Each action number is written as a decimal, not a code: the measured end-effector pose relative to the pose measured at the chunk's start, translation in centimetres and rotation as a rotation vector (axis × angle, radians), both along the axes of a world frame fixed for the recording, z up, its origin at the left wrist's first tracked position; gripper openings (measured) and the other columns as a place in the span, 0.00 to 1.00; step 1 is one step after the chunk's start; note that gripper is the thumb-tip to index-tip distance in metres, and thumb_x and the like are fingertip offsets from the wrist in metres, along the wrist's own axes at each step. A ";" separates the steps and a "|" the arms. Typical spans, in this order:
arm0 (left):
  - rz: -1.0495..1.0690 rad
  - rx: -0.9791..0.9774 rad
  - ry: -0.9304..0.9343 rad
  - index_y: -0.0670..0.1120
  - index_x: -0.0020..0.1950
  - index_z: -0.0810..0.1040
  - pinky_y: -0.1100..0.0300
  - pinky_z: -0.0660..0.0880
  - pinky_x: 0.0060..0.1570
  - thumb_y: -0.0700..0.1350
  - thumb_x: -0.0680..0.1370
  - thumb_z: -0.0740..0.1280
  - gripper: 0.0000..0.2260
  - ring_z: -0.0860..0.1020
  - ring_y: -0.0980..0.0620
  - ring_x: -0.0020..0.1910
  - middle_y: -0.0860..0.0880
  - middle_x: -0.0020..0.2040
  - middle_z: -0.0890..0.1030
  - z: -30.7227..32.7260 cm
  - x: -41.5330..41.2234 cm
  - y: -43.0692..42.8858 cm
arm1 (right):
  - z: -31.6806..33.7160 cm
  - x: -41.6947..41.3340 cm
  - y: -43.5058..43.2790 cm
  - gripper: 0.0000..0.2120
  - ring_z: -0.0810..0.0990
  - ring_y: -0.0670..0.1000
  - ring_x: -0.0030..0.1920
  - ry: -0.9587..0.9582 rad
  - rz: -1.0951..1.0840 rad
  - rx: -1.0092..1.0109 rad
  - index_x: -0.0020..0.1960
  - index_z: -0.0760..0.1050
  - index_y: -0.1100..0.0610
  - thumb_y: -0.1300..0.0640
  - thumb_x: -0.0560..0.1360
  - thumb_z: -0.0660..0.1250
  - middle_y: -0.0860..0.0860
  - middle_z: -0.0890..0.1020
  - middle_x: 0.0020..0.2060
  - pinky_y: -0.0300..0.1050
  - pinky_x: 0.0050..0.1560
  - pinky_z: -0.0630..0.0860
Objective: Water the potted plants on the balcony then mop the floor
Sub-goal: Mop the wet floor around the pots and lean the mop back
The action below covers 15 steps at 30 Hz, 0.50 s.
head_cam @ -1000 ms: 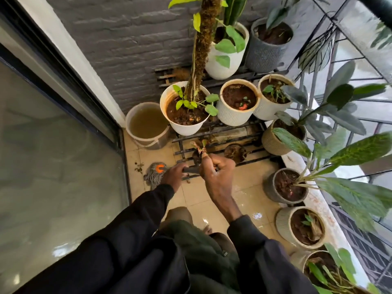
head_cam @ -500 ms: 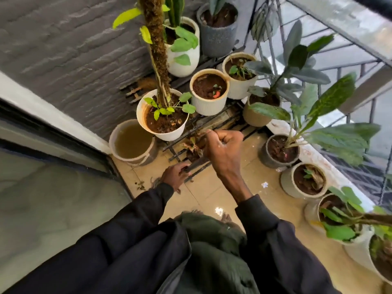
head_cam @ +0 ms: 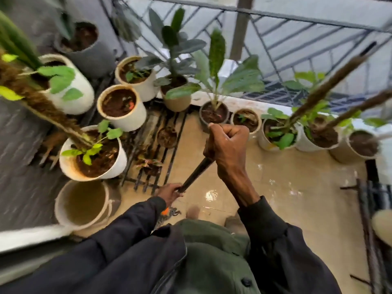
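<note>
Mop handle point(head_cam: 196, 174): dark rod, slanted, running from the right hand point(head_cam: 228, 149) down to the left hand point(head_cam: 170, 193) over the balcony floor point(head_cam: 297, 187). Right hand is fisted around the upper end; left hand's fingers are wrapped around the rod lower down. Both grips look firm.

Mop head point(head_cam: 169, 213): only a few grey strands and an orange fitting show, on the floor at the near edge, just beside the left sleeve. Most of it is hidden behind that sleeve.

Progress, judged from the frame:
- Soil in the potted plants point(head_cam: 121, 107) looks dark, possibly damp, so watering is probably done. Cannot confirm.
- Floor tiles are glossy with bright reflections near the middle; wet, but whether from mopping or spilled water I cannot tell.
- Mopping appears under way or just starting. Floor along the railing point(head_cam: 297, 28) side and the far right corner is likely left to do.

Bucket point(head_cam: 81, 203) of cloudy water stands at the near left corner, beside the large white pot.

Hard to read: strong motion blur over the left plants and far pots; right edge objects are cut off and unidentifiable.
</note>
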<state>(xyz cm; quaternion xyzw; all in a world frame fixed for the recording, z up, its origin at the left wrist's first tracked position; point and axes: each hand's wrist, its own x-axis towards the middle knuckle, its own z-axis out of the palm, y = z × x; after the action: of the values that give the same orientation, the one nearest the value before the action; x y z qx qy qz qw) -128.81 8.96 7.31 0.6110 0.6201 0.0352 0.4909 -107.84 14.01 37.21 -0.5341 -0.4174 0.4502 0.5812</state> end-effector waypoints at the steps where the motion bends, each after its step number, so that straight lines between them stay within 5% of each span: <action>1: -0.043 -0.008 0.009 0.38 0.59 0.84 0.45 0.80 0.59 0.30 0.77 0.69 0.12 0.84 0.45 0.54 0.46 0.52 0.85 0.5 1.4 0.5 | 0.2 1.8 -0.3 0.23 0.68 0.51 0.19 0.018 -0.043 -0.006 0.23 0.68 0.57 0.59 0.76 0.65 0.55 0.67 0.19 0.47 0.24 0.69; 5: -0.312 -0.093 0.063 0.58 0.48 0.87 0.50 0.81 0.57 0.48 0.70 0.71 0.09 0.85 0.50 0.51 0.56 0.45 0.87 -0.4 6.9 3.7 | 0.8 9.7 -1.0 0.23 0.66 0.48 0.19 0.138 -0.197 0.000 0.25 0.71 0.49 0.58 0.78 0.66 0.46 0.69 0.20 0.40 0.24 0.68; 7: -0.400 -0.122 0.084 0.56 0.48 0.88 0.52 0.81 0.56 0.52 0.67 0.72 0.11 0.86 0.49 0.50 0.53 0.45 0.88 0.2 11.1 5.4 | 0.9 14.3 -1.3 0.20 0.66 0.47 0.19 0.176 -0.308 0.019 0.28 0.71 0.52 0.58 0.78 0.67 0.47 0.69 0.21 0.39 0.24 0.66; 15: -0.777 -0.164 0.141 0.46 0.54 0.88 0.52 0.80 0.58 0.42 0.73 0.77 0.10 0.85 0.47 0.52 0.46 0.50 0.88 6.3 31.4 7.2 | 0.6 33.1 -5.4 0.25 0.63 0.45 0.19 0.290 -0.720 0.086 0.28 0.70 0.51 0.59 0.84 0.68 0.47 0.67 0.21 0.36 0.23 0.62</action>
<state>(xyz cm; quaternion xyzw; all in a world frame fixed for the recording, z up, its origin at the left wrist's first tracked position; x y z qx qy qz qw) -97.37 16.20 13.56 0.7597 0.3757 -0.2445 0.4711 -74.76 8.61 37.82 -0.5523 -0.1353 0.2703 0.7770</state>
